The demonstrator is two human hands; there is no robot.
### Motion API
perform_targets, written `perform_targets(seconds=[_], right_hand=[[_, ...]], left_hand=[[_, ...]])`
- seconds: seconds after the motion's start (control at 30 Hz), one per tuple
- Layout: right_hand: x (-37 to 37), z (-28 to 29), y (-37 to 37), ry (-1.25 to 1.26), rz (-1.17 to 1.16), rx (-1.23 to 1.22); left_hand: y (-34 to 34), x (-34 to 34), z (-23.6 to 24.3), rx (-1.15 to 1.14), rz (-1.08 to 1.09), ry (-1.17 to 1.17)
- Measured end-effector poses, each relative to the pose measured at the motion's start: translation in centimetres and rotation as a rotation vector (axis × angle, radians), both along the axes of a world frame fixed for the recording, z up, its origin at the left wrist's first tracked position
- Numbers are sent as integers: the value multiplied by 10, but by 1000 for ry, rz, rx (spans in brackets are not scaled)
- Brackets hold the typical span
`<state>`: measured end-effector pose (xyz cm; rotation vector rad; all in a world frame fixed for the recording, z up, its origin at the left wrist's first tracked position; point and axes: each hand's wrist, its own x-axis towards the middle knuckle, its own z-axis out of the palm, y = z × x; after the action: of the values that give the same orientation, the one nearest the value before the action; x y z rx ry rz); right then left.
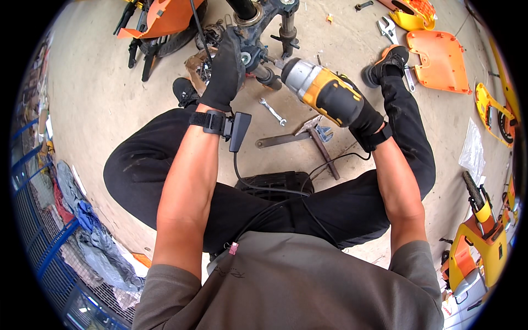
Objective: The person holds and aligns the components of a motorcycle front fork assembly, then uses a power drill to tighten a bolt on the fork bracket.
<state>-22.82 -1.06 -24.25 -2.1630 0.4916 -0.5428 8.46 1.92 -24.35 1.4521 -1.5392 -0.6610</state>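
A dark metal front fork (256, 37) with two legs stands in front of me. My left hand (224, 71), in a black glove, is closed against its near left side; its fingertips are partly hidden. In my gloved right hand (364, 114) is a yellow and black cordless impact wrench (324, 91). Its grey nose points left at the lower part of the fork, close to a bolt end; whether they touch I cannot tell. The wrench's handle and my right fingers are mostly hidden beneath its body.
Between my legs lie a combination spanner (273, 111), a hammer (323, 151) and a flat metal bar (283, 139). An adjustable wrench (388, 30) and orange panel (439, 60) lie at far right. A box of small parts (197, 69) stands behind my left hand. Cables hang from my wrists.
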Motion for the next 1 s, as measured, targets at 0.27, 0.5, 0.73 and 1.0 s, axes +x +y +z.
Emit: perform_targets(seconds=[0.27, 0.5, 0.73, 1.0], right_hand=[[0, 8, 4, -83, -13, 109], [6, 33, 0, -191, -27, 345], [0, 18, 1, -208, -25, 380], [4, 32, 6, -85, -96, 415]], left_hand=[[-2, -7, 5, 77, 51, 64], [1, -2, 8, -30, 41, -191], [-3, -8, 4, 2, 78, -76], [-1, -5, 14, -102, 24, -246]])
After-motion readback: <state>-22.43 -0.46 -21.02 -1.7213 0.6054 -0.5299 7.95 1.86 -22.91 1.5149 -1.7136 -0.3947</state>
